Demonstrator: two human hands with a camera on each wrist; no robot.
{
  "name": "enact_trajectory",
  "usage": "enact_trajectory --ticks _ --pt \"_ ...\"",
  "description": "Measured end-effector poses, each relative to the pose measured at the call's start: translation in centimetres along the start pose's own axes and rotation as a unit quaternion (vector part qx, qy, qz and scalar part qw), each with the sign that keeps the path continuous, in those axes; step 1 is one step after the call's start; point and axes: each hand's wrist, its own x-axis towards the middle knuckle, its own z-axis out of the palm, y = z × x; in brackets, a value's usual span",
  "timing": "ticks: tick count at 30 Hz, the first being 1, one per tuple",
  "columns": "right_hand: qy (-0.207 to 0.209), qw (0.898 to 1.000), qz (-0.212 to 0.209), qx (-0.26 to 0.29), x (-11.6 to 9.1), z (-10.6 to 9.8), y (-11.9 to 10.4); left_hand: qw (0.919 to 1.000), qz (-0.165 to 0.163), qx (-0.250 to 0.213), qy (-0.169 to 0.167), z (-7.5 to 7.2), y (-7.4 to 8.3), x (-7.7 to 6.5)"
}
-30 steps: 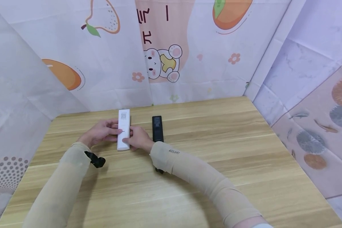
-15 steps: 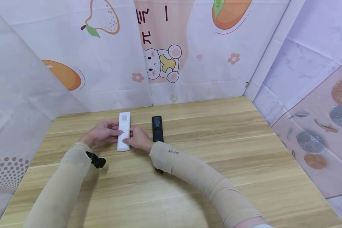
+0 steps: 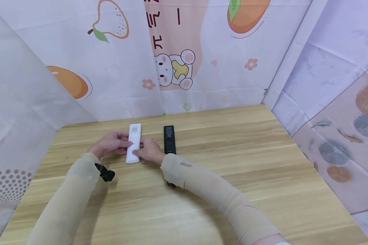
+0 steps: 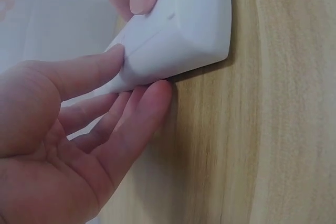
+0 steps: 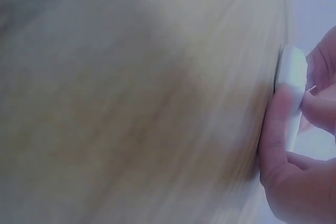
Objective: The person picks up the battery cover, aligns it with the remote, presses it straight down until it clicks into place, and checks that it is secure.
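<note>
A white remote control point(image 3: 135, 135) lies back side up toward the far left of the table, with a small printed code near its far end. My left hand point(image 3: 112, 142) grips its left edge, thumb on the top face and fingers along the side. From the right, my right hand point(image 3: 150, 149) pinches the near half, its thumb pressing on the back. In the left wrist view, the rounded near end of the white remote point(image 4: 202, 22) sits close over the wood, with a thin seam running along its back. The face beneath is hidden.
A black remote control point(image 3: 169, 137) with a printed label lies just right of the white one, its near end partly hidden by my right wrist. The wooden table point(image 3: 233, 143) meets a printed curtain point(image 3: 125, 98) at the back, and another covering point(image 3: 331, 112) stands at the right.
The far end of the white remote has lowered and come slightly nearer, tipping a little to the right. Both hands keep their hold and barely shift. The black remote stays put.
</note>
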Motion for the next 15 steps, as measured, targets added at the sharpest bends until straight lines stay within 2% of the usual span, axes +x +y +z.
enact_trajectory --ticks 11,15 --pt "-0.004 1.000 0.016 -0.005 0.05 0.17 -0.19 0.9994 -0.029 0.013 0.012 0.30 0.53 -0.34" --pt "-0.012 1.000 0.023 0.003 0.10 0.01 -0.28 0.9995 -0.026 0.011 0.010 0.31 0.52 -0.50"
